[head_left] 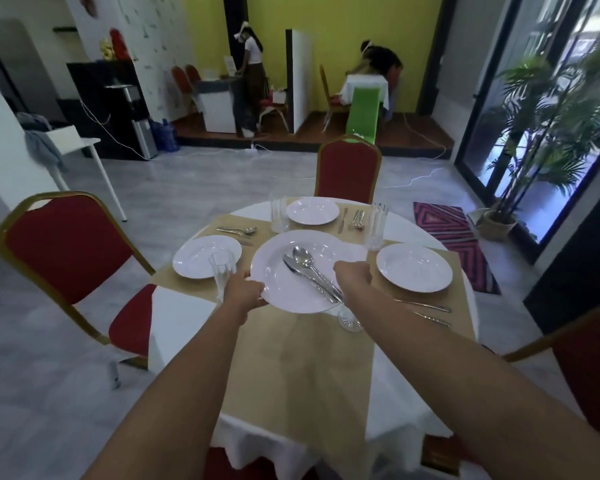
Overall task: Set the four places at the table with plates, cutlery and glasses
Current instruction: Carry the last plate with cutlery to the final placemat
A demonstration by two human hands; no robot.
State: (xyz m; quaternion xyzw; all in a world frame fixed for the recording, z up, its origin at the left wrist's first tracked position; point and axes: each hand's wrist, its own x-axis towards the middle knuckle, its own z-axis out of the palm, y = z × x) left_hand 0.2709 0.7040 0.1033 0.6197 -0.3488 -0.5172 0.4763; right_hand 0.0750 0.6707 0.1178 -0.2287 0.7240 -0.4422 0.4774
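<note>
The round surface is already laid at three places. A left plate is set at the left edge, a far plate at the far edge and a right plate at the right edge, each with cutlery and a glass near it. Nothing is laid yet at the near edge.

The carried plate is held over the middle of the surface, between the three set plates. Its left rim is gripped by the left hand, with the thumb on top. The right hand is curled at the right rim and clamped on it; its fingers are hidden. The base of a tilted glass is seen just below this hand, and it cannot be told if this glass is held together with the plate.

Several risks are judged from here. The loose cutlery is lying free on the carried plate, so it can slide off if the plate is tipped while it is brought to the near edge. A standing glass is just beside the left hand and can be knocked over by the wrist or the rim. If the tilted glass is indeed pinched under the plate, it can be dropped when the plate is put down.
</note>
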